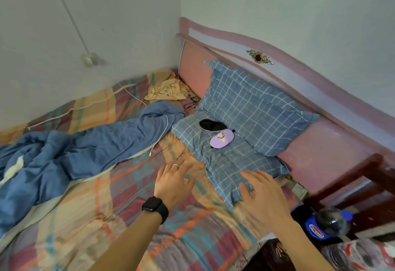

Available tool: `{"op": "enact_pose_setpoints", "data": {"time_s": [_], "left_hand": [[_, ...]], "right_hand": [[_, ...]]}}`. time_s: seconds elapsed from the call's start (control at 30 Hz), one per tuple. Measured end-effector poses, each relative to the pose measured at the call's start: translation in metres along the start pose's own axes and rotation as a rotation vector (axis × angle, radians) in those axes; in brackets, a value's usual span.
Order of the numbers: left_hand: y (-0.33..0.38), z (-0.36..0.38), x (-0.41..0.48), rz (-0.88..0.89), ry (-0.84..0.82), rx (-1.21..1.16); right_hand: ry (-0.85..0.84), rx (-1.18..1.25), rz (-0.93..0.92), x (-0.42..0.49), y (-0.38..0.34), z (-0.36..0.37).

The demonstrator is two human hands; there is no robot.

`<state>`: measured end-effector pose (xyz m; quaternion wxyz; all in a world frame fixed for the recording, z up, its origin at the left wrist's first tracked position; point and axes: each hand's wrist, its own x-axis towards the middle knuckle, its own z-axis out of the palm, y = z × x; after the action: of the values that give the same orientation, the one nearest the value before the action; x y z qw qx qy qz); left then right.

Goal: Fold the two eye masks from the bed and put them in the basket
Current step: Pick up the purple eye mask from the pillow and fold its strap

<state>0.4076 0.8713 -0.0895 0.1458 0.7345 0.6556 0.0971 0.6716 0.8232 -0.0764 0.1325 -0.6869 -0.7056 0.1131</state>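
Dim, flat, bluish daylight; soft shadows; wide-angle bending at edges; slight blur throughout.

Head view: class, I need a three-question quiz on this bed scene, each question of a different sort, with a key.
1. True or false: the purple eye mask lies on the flat checked pillow.
2. Which mask lies farther from the hands? A purple, B black eye mask.
3. Fill in: the left hand wears a black ____ at the wrist.

Key: 1 true. 2 B. 3 watch. The right hand is also open and empty.
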Motion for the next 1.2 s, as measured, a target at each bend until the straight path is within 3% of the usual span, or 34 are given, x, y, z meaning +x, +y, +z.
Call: {"op": "enact_pose_setpoints", "data": {"time_s": [0.23, 0.5, 0.67, 0.83, 1.1, 1.2], "left_hand": [[0.008, 0.055, 0.130, -0.077, -0.011, 0.013], [-0.009, 0.193, 0.277, -0.276, -0.211, -0.017], [-0.021, 0.298, 0.329, -0.323, -0.357, -0.006], [-0.034, 0.374, 0.350, -0.289, -0.473, 0.050], [-0.045, 0.367, 0.355, -0.278, -0.519, -0.001], [-0.034, 0.324, 0.346, -0.383, -0.464, -0.195]], "right_hand": [[-0.137, -0.004, -0.098, 0.161, 0.064, 0.053], [-0.417, -0.115, -0.122, 0.334, 0.154, 0.179], [-0.568, -0.211, -0.110, 0.410, 0.195, 0.269], [-0.558, -0.315, -0.204, 0.450, 0.216, 0.336], [-0.478, -0.286, -0.205, 0.460, 0.213, 0.344], [-0.517, -0.203, -0.206, 0.441, 0.202, 0.314]]}}
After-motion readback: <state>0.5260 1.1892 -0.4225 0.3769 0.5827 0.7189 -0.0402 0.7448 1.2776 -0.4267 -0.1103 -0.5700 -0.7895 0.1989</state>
